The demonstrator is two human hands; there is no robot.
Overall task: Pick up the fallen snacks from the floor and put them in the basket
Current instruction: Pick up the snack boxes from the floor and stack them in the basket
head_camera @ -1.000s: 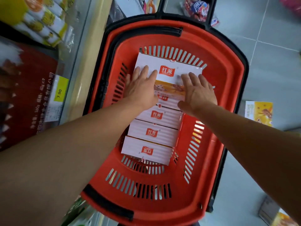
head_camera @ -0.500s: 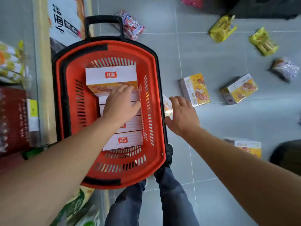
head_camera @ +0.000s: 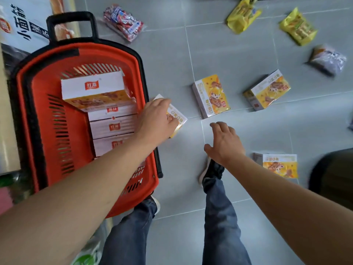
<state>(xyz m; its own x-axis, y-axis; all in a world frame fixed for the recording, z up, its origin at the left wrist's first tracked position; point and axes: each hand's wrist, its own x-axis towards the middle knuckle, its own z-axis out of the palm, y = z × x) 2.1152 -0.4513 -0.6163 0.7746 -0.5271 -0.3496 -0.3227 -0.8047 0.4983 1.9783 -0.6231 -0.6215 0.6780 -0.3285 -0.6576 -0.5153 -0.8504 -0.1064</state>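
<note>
Vs 0.5 s ago: left hand [head_camera: 155,119] had left the boxes in the basket and crossed the right rim of the red basket [head_camera: 24,104]; it now lay on the yellow snack box [head_camera: 178,119] on the floor just beside the basket, fingers curled over the box's top edge, grasping it. Right hand [head_camera: 224,142] had moved away from that box, hovering above the grey floor [head_camera: 238,60], fingers loosely spread, holding nothing. Both forearms were extended forward. White boxes [head_camera: 112,127] sat stacked in the basket, one [head_camera: 95,91] tilted on top. Still on the floor: three more yellow boxes [head_camera: 211,96] [head_camera: 267,89] [head_camera: 279,165], two yellow bags [head_camera: 242,16] [head_camera: 298,28], a red packet [head_camera: 124,22], a grey bag [head_camera: 327,59].
</note>
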